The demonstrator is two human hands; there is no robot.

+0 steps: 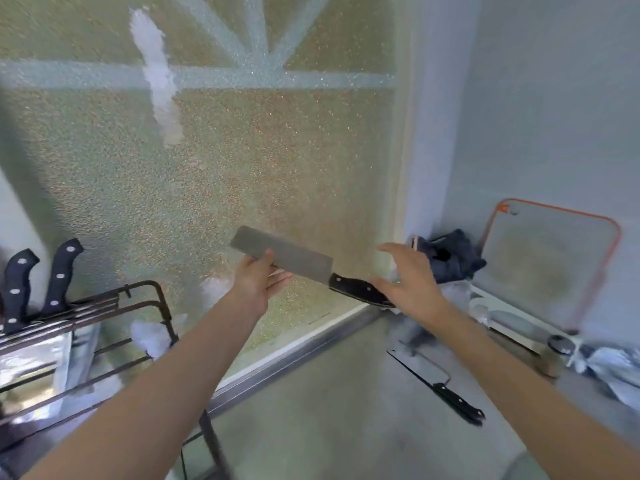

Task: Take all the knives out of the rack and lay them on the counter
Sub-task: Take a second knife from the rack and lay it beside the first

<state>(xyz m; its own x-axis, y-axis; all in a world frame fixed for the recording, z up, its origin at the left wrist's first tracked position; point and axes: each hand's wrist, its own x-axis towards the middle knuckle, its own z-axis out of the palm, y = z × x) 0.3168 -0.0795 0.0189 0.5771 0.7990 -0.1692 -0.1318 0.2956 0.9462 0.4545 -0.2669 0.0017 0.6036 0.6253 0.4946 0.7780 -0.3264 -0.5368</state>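
Observation:
A cleaver (287, 256) with a grey rectangular blade and a black riveted handle (353, 287) hangs in the air in front of the frosted window. My left hand (256, 282) pinches its blade from below, thumb on the flat. My right hand (410, 280) is spread over the end of the handle, fingers apart and not closed around it. At the far left, two black-handled knives (17, 289) (60, 275) stand upright in the dark metal rack (149, 299). A slim black-handled knife (438, 388) lies flat on the grey counter (329, 410) at the right.
An orange-rimmed cutting board (550, 265) leans on the right wall, with a dark cloth (450, 258) in the corner beside it. White utensils and crumpled plastic (606, 368) line the counter's right edge. The frosted window (207, 168) fills the back.

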